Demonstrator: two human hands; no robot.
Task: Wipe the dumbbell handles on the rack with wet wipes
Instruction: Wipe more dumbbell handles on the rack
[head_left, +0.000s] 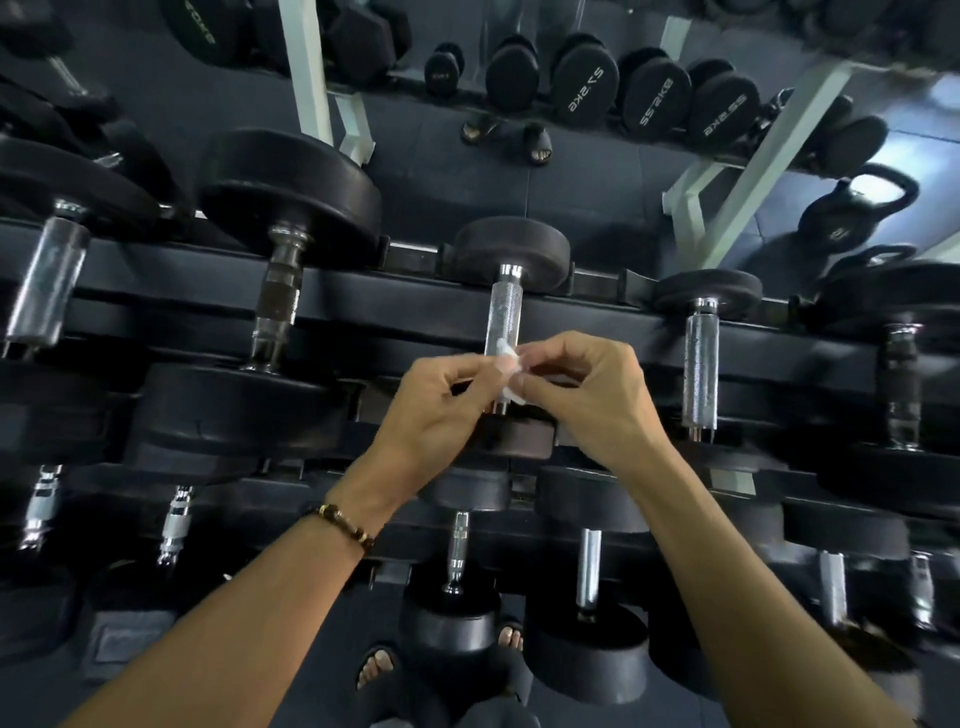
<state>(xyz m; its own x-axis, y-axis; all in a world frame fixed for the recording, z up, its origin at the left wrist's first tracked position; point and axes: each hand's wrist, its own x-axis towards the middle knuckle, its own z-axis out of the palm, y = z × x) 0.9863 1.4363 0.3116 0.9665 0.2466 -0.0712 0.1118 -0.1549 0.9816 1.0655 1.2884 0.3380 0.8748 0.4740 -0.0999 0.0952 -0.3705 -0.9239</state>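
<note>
Step in hand: both hands work a small white wet wipe (508, 364) between them, seemingly unfolding or bunching it just in front of the centre dumbbell handle (503, 318); wiping of this handle does not look begun.
Left hand (434, 410): fingers curled, thumb and forefinger pinching the wipe's left edge.
Right hand (582, 392): fingers curled narrow, fingertips pinching the wipe's right side.
Doing it well: I judge the wipe should be opened to a broad patch, wrapped round the knurled bar, then drawn along its length with a twist so the grooves get cleaned.
Risk: a wadded wipe would probably touch only the ridge tops and miss the underside.
Wipe look: tiny, crumpled, pale and slightly translucent; wetness cannot be told.
Handle look: bright silver, finely knurled, running away from the viewer between two black round heads on the rack (597, 317).
Neighbours: a darker handle (278, 306) to the left, a shiny handle (701, 364) to the right, more on the tier below.
</note>
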